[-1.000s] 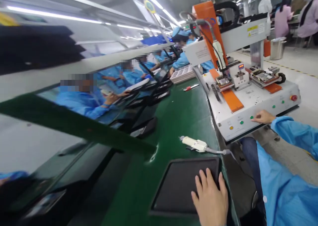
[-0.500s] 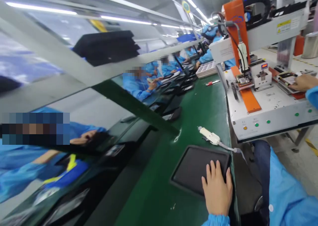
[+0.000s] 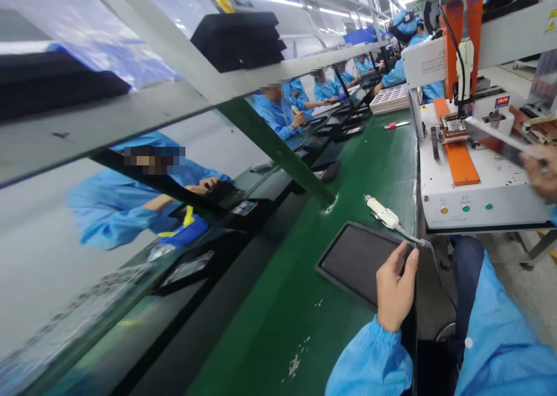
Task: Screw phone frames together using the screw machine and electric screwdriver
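On the green workbench lies a shallow black tray (image 3: 354, 262). My left hand (image 3: 395, 288) is at its near right edge, thumb and fingers curled around the rim. At the right edge of the view my right hand (image 3: 542, 172) grips a thin, flat, phone-like panel (image 3: 505, 140), pale along its edge and blurred by motion. The panel is up in the air in front of the white and orange screw machine (image 3: 463, 65). A white electric screwdriver (image 3: 385, 215) with a grey cable lies just beyond the tray.
A red-handled tool (image 3: 397, 125) and a stack of white trays (image 3: 389, 99) lie farther along the bench. A green post (image 3: 278, 146) slants up to a grey shelf frame (image 3: 174, 117). Left of it runs a line with black trays (image 3: 187, 268). Several people in blue work there.
My right hand has lifted the panel from the machine's right-hand fixture and brought it left. My left hand has gone from lying flat on the tray to curling at its edge. The view has shifted.
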Action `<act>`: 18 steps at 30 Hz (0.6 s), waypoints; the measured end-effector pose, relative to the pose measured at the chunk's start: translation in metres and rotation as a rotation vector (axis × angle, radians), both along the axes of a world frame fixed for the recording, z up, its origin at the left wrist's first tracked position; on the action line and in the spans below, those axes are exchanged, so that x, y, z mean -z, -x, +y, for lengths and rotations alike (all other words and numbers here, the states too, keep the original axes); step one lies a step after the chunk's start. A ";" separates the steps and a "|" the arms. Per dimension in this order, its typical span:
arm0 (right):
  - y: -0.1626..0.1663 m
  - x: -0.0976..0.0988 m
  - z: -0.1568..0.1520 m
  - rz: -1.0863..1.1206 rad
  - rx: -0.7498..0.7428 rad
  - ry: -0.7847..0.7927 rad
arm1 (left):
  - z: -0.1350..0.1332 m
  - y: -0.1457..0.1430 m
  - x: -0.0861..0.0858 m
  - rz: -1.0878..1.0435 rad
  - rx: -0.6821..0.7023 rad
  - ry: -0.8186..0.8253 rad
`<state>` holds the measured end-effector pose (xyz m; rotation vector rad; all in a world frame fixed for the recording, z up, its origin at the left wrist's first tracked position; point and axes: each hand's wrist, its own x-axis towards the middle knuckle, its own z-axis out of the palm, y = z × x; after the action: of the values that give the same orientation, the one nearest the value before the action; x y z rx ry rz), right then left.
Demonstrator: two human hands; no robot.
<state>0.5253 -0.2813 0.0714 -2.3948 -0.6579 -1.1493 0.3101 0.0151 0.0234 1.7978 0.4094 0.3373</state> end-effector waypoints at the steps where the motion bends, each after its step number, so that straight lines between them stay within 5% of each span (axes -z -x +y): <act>1: 0.018 0.008 0.027 -0.030 -0.187 -0.005 | -0.008 -0.004 -0.004 -0.027 0.021 0.181; 4: 0.073 0.029 0.111 0.050 -0.705 0.037 | -0.023 -0.012 -0.012 -0.152 -0.021 0.583; 8: 0.125 0.042 0.177 0.258 -1.064 0.095 | -0.004 -0.010 -0.009 -0.346 -0.292 0.691; 12: 0.125 0.059 0.185 0.601 -1.039 -0.138 | 0.036 0.003 0.010 -0.436 -0.450 0.688; 15: 0.112 0.074 0.187 0.975 -0.891 -0.375 | 0.052 0.010 0.021 -0.453 -0.445 0.691; 18: 0.107 0.080 0.197 1.318 -0.919 -0.514 | 0.056 0.009 0.025 -0.480 -0.402 0.697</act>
<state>0.4183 -0.0846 -0.0090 -1.5287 -0.6733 0.5832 0.3009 0.0707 -0.0012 0.9078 0.4689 0.7804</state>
